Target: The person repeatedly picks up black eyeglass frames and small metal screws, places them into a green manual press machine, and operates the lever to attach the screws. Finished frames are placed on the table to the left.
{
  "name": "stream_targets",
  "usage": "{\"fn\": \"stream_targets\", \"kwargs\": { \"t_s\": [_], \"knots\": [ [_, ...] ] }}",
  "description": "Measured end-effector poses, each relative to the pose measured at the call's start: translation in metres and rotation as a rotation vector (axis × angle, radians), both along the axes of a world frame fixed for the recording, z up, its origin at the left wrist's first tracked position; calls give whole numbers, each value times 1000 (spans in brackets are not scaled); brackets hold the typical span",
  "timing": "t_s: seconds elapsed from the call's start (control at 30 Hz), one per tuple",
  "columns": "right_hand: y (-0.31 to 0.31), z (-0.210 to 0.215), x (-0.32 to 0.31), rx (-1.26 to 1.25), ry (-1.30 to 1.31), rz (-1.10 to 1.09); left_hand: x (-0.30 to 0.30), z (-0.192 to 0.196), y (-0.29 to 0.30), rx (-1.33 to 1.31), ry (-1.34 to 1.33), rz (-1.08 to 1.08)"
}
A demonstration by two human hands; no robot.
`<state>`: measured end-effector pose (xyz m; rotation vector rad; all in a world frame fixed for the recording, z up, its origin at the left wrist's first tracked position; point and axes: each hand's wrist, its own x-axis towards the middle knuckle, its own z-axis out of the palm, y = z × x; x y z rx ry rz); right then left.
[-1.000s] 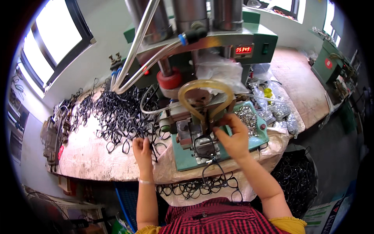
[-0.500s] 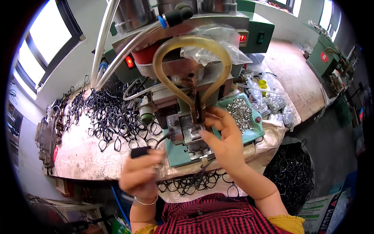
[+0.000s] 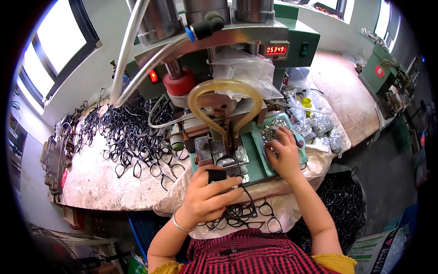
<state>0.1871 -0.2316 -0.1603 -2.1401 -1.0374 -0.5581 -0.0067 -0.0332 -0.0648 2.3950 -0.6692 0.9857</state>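
My left hand grips a black eyeglass frame at the metal fixture under the press; part of the frame is hidden by my fingers. A black sleeve covers one finger of that hand. My right hand is over the green tray, its fingers bent and the tips down among small shiny metal parts. Thumb and forefinger come close together there, but whatever lies between them is too small to make out.
A looped yellowish hose hangs above the fixture. Many black eyeglass frames are piled on the left of the bench; several more lie on the cloth in front of me. Bags of metal parts stand right of the tray. A full container of frames is lower right.
My right hand has gone from the fixture to the tray. My left hand has brought the eyeglass frame rightward to the fixture. The press head and its hose have shifted, and the counter display shows fully.
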Motion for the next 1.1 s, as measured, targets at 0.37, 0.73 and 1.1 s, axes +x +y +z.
{"fn": "stream_targets", "kwargs": {
  "t_s": [0.37,0.73,1.1],
  "knots": [
    [-18,-10,9,797,661,-90,-93,-48,26,-239,-243,826],
    [42,-3,7,832,858,90,-35,-89,297,-289,756,1988],
    [-73,-5,-42,450,443,-333,-75,-150,217,-522,134,1229]
  ]
}}
